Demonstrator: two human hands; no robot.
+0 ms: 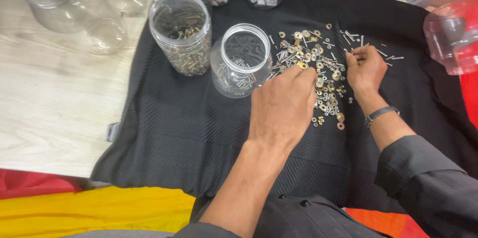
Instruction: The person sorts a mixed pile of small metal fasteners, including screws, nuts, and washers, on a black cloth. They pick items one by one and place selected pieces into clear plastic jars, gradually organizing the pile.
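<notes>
— In the middle of the frame, what is the left hand [284,101] doing?
— It pinches a small brass bit [302,64] by the jar [241,59].
— And the right hand [366,67]?
— Its fingers pinch a screw [348,52] at the pile [318,68] on the cloth [174,118].

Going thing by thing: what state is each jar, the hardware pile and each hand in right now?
Near jar: upright, lidless, few silver screws inside.
Brass-screw jar: upright, lidless, partly filled.
Empty clear jars: lying on their sides.
Hardware pile: loose, spread on the black cloth.
Left hand: fingertips pinching a small brass piece.
Right hand: fingers on screws at the pile's edge.
</notes>
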